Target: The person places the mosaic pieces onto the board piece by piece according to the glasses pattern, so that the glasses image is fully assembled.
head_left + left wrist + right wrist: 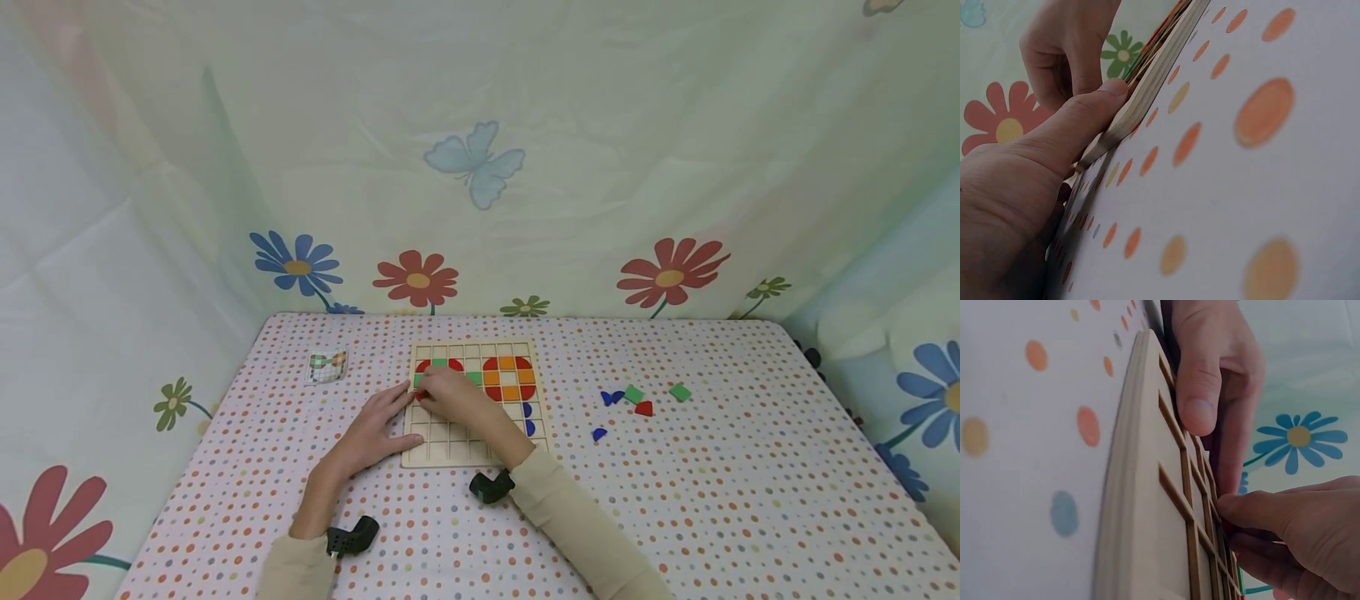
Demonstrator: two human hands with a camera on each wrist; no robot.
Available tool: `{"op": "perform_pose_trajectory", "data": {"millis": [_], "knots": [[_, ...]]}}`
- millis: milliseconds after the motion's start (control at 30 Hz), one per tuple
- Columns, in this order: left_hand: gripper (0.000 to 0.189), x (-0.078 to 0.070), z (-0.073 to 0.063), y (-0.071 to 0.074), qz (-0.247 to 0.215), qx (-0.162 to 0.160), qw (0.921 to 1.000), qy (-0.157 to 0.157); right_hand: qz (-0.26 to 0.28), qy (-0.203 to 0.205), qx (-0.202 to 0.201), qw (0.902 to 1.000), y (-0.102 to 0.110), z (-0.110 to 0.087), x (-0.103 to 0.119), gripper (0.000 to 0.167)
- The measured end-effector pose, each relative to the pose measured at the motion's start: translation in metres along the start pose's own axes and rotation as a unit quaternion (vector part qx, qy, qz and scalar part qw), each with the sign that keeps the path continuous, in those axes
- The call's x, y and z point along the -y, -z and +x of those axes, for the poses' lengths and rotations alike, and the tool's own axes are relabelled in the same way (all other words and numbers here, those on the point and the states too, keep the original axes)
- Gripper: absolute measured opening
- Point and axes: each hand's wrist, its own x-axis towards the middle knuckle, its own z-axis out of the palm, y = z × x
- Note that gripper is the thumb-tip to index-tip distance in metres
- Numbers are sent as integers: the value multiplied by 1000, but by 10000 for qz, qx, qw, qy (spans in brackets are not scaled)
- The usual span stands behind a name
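A wooden grid board [442, 454] lies on the table, partly filled with flat coloured pieces. My left hand [369, 435] rests at its left edge with fingers spread, the thumb on the near left part of the rim. Over the board's left side, my right hand [456, 398] pinches a red quarter-round piece [421, 395] down at the grid, mostly hidden by the fingertips. Red and orange pieces [508, 363] form a ring at the upper right of the board. Green and red pieces show at the upper left, partly covered by the right hand. Two blue half-rounds [529, 427] sit at the right edge.
Right of the board lie loose pieces: blue half-rounds [599, 434], green squares [680, 392] and a red quarter-round [644, 408]. A small pattern card [326, 367] lies at the back left. The dotted tablecloth [720, 500] meets a flowered curtain [585, 250] behind.
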Motion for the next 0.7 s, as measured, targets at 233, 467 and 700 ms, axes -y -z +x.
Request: {"op": "perform_pose_trajectory", "data": {"millis": [233, 467, 700], "knots": [[81, -1, -1, 1, -37, -20, 10000, 20, -121, 8, -326, 9994, -5, 0, 4, 13], [82, -2, 0, 0, -54, 14, 10000, 80, -142, -214, -491, 9985, -7, -1, 7, 15], [81, -1, 1, -1, 2, -5, 10000, 57, -309, -294, -598, 9973, -8, -3, 10, 18]]}}
